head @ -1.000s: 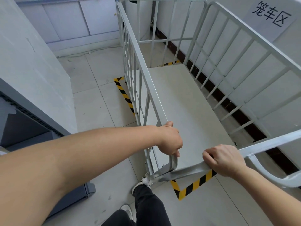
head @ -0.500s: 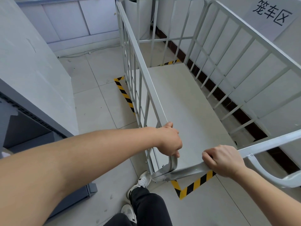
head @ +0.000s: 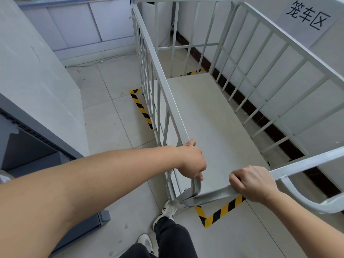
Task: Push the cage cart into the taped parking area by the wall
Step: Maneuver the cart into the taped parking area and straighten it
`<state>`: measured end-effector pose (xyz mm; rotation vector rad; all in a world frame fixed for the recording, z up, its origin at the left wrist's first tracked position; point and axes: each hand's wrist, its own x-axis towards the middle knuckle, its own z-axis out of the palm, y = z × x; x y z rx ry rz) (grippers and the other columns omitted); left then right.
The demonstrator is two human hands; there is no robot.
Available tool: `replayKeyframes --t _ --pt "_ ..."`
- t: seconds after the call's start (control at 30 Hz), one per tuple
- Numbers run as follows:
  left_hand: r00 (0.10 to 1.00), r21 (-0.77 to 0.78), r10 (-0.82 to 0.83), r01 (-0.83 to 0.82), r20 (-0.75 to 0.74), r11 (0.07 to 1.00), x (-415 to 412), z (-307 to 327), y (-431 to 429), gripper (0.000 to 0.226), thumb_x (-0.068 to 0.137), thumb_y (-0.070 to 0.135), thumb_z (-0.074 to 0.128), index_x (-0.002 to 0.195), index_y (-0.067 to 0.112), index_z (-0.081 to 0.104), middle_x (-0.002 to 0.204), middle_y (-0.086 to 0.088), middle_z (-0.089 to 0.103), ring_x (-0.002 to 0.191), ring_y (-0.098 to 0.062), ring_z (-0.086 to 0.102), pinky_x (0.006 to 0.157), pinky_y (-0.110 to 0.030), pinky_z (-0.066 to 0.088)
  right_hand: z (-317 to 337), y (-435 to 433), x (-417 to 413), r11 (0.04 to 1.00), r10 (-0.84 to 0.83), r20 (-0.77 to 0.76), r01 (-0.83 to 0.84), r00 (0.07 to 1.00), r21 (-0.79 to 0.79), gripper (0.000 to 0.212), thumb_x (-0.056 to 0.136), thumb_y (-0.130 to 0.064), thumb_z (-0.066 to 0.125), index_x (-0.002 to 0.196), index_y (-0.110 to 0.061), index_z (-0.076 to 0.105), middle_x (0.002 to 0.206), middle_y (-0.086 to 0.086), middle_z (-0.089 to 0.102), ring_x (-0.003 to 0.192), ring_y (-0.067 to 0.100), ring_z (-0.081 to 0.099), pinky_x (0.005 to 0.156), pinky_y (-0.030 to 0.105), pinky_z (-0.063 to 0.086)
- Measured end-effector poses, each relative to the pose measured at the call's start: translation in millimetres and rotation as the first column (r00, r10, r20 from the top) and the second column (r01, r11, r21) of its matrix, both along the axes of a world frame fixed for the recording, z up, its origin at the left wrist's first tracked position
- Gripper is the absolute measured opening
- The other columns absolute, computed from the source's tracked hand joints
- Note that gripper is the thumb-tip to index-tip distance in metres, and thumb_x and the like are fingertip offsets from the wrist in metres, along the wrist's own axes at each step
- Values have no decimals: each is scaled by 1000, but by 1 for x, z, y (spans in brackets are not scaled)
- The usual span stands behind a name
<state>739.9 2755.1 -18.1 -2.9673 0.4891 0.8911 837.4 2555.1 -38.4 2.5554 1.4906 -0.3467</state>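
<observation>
The cage cart (head: pixel 210 116) is a grey metal cart with barred sides and a flat bare deck, standing lengthwise along the right wall. My left hand (head: pixel 191 161) grips the near corner of its left top rail. My right hand (head: pixel 253 183) grips the near end bar. Yellow-and-black striped tape (head: pixel 219 214) marks the parking area on the floor: one corner shows under the near end, a strip (head: pixel 142 110) runs along the cart's left side, and a short piece (head: pixel 191 72) shows beyond the far end.
A paper sign (head: pixel 307 15) with black characters hangs on the right wall above a dark skirting. A large grey cabinet (head: pixel 33 75) stands close on the left. White cupboards (head: pixel 89 23) and a floor cable line the far wall. My legs and shoes (head: pixel 167 213) are behind the cart.
The cart and both hands have hardly shifted. My legs have stepped: one foot moved slightly back and another shoe has come into view at the bottom.
</observation>
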Motion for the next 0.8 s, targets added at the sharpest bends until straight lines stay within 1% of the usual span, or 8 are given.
replayKeyframes --t 0.2,0.47,0.53,0.67,0.8 --pt "1000 4 0 0 7 1000 0 -1 -2 34 99 45 37 80 21 52 85 4 55 90 -19 37 92 -45 24 -2 -2 2 1000 14 1 -14 1000 2 44 76 -45 14 50 -14 30 45 6 28 42 18 21 44 32 19" --pt "1000 -11 6 -6 21 1000 2 -3 -1 35 99 45 37 79 20 52 85 4 57 90 -19 38 92 -44 25 -4 -3 4 1000 8 15 -8 1000 10 43 76 -44 14 50 -14 30 45 6 29 42 18 23 44 33 21" --pt "1000 -8 3 -3 16 1000 1 -2 -1 35 99 45 36 79 21 51 87 3 58 90 -19 37 92 -44 25 -5 -4 4 1000 0 20 0 1000 14 43 76 -44 14 51 -13 32 46 7 31 42 19 24 45 33 23" --pt "1000 -5 3 -3 29 1000 0 -3 -3 32 99 46 37 80 23 50 98 2 66 90 -18 36 89 -42 25 -7 -4 4 1000 -8 38 7 999 17 43 76 -43 16 52 -11 33 45 6 33 41 17 23 43 32 20" --pt "999 -6 8 -7 37 1000 1 -4 -1 32 99 46 37 80 23 50 99 2 66 90 -18 36 91 -42 25 -6 -3 4 1000 -11 36 10 999 24 43 76 -43 16 52 -11 32 45 6 33 41 17 24 44 33 22"
